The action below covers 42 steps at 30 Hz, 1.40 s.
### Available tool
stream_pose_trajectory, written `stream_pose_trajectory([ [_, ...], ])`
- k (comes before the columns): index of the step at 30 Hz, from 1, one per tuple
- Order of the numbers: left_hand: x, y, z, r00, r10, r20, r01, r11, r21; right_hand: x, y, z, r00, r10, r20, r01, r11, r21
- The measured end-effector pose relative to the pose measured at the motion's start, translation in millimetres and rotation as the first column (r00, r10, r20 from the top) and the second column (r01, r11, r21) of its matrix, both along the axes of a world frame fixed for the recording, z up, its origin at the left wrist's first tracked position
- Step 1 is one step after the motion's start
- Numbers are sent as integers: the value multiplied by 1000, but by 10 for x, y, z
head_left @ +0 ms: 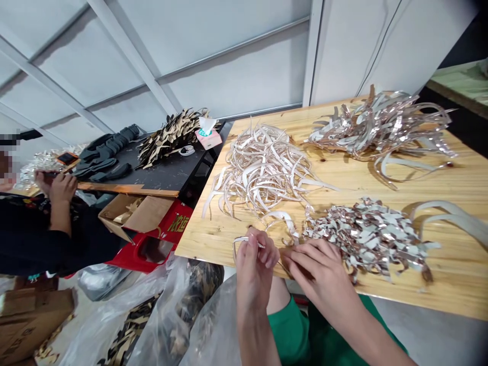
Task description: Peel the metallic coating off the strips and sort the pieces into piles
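**A:** What is in your left hand?

**B:** Your left hand (253,264) is at the bottom middle of the picture. Your finger and thumb pinch a thin pale strip (247,240), and it curls down past your fingers.

**A:** And your right hand?

**B:** Your right hand (316,264) is just beside it, at the table's near edge. Its fingers lie close together and press down low. I can't tell if they pinch anything.

**A:** What is near your hands?

**B:** A heap of small shiny bits (366,239) touches your right fingers. Above your hands is a big tangle of curly white strips (263,168). At the top right is a tangle of shiny pink-silver strips (381,122). Wide pale strips (446,218) lie at the right. All of them are on a wooden table (461,264).

**A:** What else is there?

**B:** At the upper left, a dark table (160,178) holds a pink tissue box (208,137) and a spiky tan-and-black heap (171,134). On the far left, another person's hands (61,187) work at that table's end. A cardboard box (133,216) sits below it, and plastic bags (171,315) lie on the floor.
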<state>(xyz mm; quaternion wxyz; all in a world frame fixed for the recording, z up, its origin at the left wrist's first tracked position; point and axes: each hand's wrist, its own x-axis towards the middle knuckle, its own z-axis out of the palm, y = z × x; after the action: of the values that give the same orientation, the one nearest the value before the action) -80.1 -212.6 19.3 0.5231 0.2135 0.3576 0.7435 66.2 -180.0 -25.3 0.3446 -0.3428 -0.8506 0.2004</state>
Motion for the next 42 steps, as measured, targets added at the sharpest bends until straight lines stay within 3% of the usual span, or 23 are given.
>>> stream_pose_trajectory([
  [8, -53, 83, -105, 996, 41, -73, -41, 999, -2, -5, -24, 139, 948, -148, -282, 135, 989, -64],
  [11, -34, 124, -161, 988, 99, -122, -104, 994, -30, -7, -17, 174, 944, -226, -240, 208, 973, -97],
  [15, 37, 143, -202, 944, 135, -300, -176, 978, -113, -41, 18, 192, 957, -290, -6, 285, 945, -160],
  [18, 75, 164, -206, 891, 97, -443, -185, 969, -160, -87, 54, 215, 959, -248, 134, 268, 950, -158],
  [21, 70, 204, -198, 845, 4, -535, -118, 977, -178, -122, 60, 249, 956, -226, 187, 254, 956, -147],
  [25, 47, 239, -176, 769, -53, -637, -81, 980, -180, -149, 40, 281, 951, -217, 221, 244, 964, -106],
  [29, 51, 251, -180, 757, -36, -653, -100, 980, -170, -182, 76, 281, 953, -219, 210, 243, 965, -97],
  [37, 62, 174, -171, 834, 160, -528, -245, 965, -95, -325, 111, 314, 941, -253, 225, 297, 936, -189],
  [39, 39, 107, -120, 795, 193, -575, -265, 963, -44, -367, 129, 321, 954, -216, 208, 264, 933, -244],
  [42, -20, 34, -84, 676, 85, -732, -172, 984, -45, -402, 184, 310, 970, -184, 158, 227, 919, -323],
])
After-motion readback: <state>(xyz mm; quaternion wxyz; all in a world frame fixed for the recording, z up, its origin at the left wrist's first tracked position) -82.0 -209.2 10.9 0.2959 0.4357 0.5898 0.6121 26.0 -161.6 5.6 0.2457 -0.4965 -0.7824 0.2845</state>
